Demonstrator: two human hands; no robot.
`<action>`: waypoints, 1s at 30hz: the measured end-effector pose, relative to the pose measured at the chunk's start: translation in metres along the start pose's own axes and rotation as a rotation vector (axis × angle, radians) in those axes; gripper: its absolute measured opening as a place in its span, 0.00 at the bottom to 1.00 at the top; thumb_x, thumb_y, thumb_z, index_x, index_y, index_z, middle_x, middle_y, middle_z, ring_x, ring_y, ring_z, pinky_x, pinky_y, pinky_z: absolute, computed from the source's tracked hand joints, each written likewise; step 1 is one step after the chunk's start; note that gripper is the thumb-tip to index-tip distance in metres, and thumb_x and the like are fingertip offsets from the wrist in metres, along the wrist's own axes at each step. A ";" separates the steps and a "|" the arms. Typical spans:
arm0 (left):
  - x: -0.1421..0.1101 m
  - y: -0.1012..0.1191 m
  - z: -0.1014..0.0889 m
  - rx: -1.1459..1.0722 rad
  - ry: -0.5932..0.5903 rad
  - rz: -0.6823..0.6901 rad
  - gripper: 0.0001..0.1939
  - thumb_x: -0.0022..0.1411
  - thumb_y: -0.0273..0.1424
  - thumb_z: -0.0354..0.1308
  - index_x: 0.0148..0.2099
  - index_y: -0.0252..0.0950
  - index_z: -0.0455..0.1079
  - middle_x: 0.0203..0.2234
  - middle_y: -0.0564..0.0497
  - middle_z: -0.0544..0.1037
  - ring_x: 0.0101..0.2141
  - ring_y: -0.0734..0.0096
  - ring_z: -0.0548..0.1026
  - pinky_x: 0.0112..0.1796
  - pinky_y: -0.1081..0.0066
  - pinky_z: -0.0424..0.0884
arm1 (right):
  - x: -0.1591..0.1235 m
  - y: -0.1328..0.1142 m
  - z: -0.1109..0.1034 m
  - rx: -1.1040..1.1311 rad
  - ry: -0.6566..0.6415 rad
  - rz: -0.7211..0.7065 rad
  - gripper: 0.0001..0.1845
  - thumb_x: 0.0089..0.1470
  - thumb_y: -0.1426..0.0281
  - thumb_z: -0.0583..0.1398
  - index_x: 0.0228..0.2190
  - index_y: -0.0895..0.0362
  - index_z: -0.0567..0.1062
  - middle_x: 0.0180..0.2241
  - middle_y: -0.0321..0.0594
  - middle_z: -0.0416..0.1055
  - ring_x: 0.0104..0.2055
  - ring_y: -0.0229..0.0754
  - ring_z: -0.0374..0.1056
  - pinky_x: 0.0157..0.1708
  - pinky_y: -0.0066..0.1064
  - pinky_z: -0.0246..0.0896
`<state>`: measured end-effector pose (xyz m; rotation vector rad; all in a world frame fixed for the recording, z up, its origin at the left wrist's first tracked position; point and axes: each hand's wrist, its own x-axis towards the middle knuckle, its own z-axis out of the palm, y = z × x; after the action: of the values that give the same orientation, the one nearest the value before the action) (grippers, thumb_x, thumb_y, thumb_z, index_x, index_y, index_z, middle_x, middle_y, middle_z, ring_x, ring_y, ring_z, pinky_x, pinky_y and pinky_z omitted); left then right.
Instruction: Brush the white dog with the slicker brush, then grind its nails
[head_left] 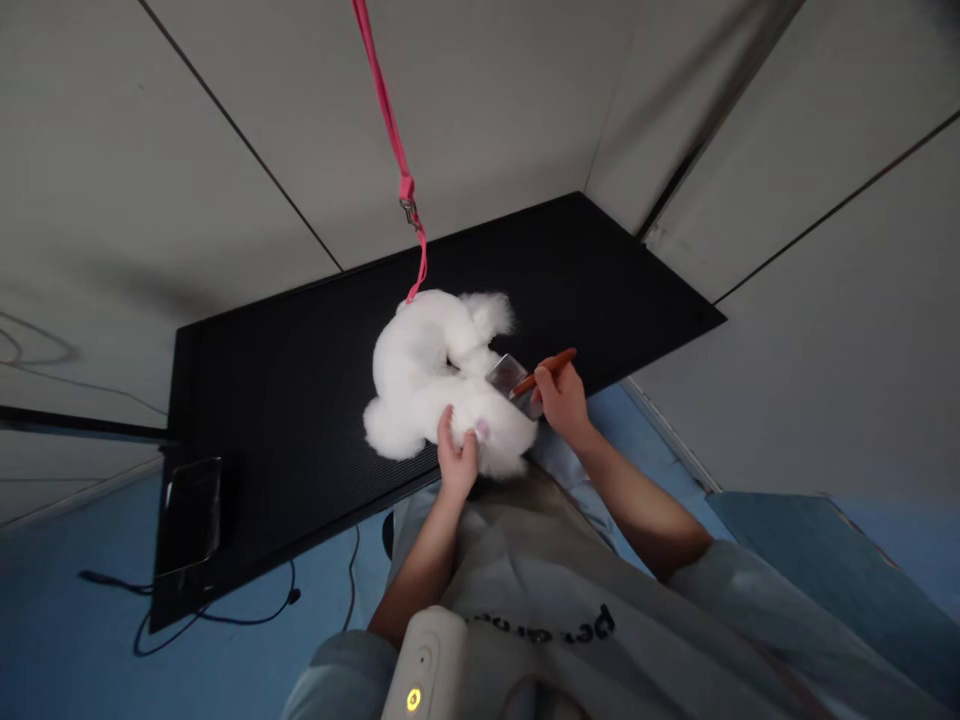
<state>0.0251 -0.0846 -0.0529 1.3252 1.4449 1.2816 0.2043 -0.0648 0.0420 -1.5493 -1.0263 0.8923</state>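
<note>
White dog [397,370] is lying curled mid-surface [300,380], its near end reaching the person's edge. Right hand [562,400] is closing around the orange handle of a brush [527,383]; brush head is sitting right beside the fur. Left hand [457,465] is touching the dog at the near edge, thumb and finger standing narrowly apart on the fur; can't tell if it's actually gripping. Pink leash [386,110] is running up from the dog, metal clip partway. Phone [193,512] is lying at the surface's left end, well apart from the dog. Black cable [247,622] is looping below that corner.
</note>
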 end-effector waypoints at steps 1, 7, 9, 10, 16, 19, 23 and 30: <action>0.001 0.000 0.001 -0.035 0.015 -0.042 0.30 0.58 0.41 0.56 0.61 0.34 0.60 0.58 0.39 0.66 0.58 0.59 0.65 0.59 0.63 0.60 | -0.003 0.002 0.000 0.010 -0.074 0.006 0.12 0.54 0.59 0.54 0.34 0.55 0.63 0.17 0.29 0.65 0.18 0.36 0.63 0.20 0.26 0.56; -0.001 0.008 0.007 -0.161 0.066 -0.176 0.23 0.58 0.45 0.55 0.50 0.34 0.70 0.44 0.43 0.77 0.45 0.61 0.75 0.50 0.63 0.69 | -0.011 0.013 -0.009 0.026 0.049 0.059 0.13 0.54 0.58 0.54 0.34 0.55 0.63 0.17 0.31 0.67 0.20 0.39 0.66 0.23 0.29 0.60; -0.001 0.014 0.009 -0.122 0.049 -0.158 0.22 0.52 0.42 0.62 0.45 0.32 0.72 0.40 0.43 0.79 0.42 0.61 0.76 0.48 0.63 0.70 | -0.018 0.013 -0.012 0.035 0.164 -0.001 0.13 0.55 0.59 0.53 0.37 0.54 0.63 0.19 0.31 0.69 0.23 0.40 0.68 0.28 0.31 0.63; 0.000 0.017 0.011 -0.108 0.050 -0.176 0.20 0.50 0.41 0.64 0.42 0.32 0.73 0.37 0.44 0.79 0.39 0.61 0.77 0.46 0.63 0.71 | -0.024 0.013 -0.012 0.038 0.146 -0.009 0.12 0.56 0.59 0.53 0.37 0.54 0.63 0.19 0.31 0.69 0.23 0.40 0.68 0.29 0.32 0.63; 0.011 0.027 0.017 -0.435 0.170 -0.413 0.17 0.47 0.38 0.65 0.37 0.31 0.73 0.32 0.47 0.79 0.33 0.68 0.77 0.41 0.67 0.72 | -0.045 0.021 -0.011 0.042 -0.030 0.088 0.13 0.54 0.57 0.54 0.35 0.54 0.63 0.19 0.33 0.70 0.24 0.43 0.70 0.29 0.34 0.65; 0.013 0.028 0.018 -0.491 0.193 -0.444 0.14 0.48 0.37 0.63 0.33 0.32 0.71 0.28 0.49 0.78 0.31 0.70 0.76 0.40 0.68 0.71 | -0.046 0.027 -0.011 0.100 0.195 0.039 0.13 0.56 0.57 0.52 0.37 0.53 0.61 0.21 0.34 0.71 0.26 0.44 0.72 0.33 0.37 0.66; 0.013 0.032 0.019 -0.511 0.183 -0.449 0.12 0.49 0.37 0.61 0.29 0.33 0.68 0.24 0.52 0.75 0.29 0.71 0.74 0.40 0.68 0.70 | -0.052 0.032 -0.008 0.231 -0.041 0.085 0.15 0.52 0.56 0.56 0.34 0.53 0.61 0.20 0.33 0.72 0.24 0.44 0.72 0.31 0.36 0.66; 0.017 0.037 0.021 -0.545 0.153 -0.453 0.13 0.50 0.38 0.61 0.25 0.35 0.63 0.19 0.56 0.67 0.24 0.76 0.68 0.37 0.68 0.69 | -0.057 0.037 -0.012 0.242 0.220 0.037 0.16 0.54 0.55 0.54 0.36 0.52 0.59 0.23 0.34 0.72 0.29 0.43 0.74 0.35 0.36 0.67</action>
<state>0.0502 -0.0662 -0.0197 0.5158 1.2696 1.3496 0.2005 -0.1259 0.0105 -1.4285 -0.7075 0.8184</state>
